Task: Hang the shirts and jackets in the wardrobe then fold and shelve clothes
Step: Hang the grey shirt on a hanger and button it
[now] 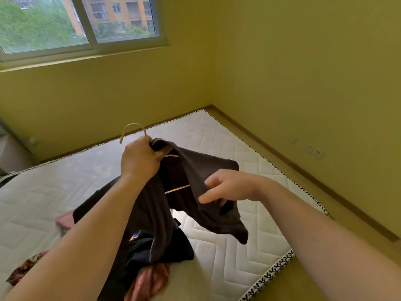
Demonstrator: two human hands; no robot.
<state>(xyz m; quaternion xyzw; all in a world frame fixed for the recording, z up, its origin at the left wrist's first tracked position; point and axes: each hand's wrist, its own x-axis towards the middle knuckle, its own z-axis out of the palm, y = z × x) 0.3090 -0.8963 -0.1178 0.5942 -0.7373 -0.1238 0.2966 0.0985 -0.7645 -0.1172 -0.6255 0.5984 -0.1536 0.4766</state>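
A dark brown shirt (195, 170) hangs in the air above the mattress (227, 144), draped over a pale hanger (132, 129) whose hook sticks up at the top. My left hand (141, 159) grips the hanger at the base of its hook, together with the shirt's collar. My right hand (225, 185) pinches the shirt's cloth at the right shoulder. A pale bar of the hanger shows through the neck opening. Under the shirt lies a heap of dark clothes (165, 248) with a reddish garment (147, 281) at its front.
A pink folded item (64, 221) and a flowered cloth (26, 268) lie on the mattress at the left. Yellow walls close in behind and to the right, with a window (82, 22) at the top left. Wall sockets (314, 152) sit low on the right wall.
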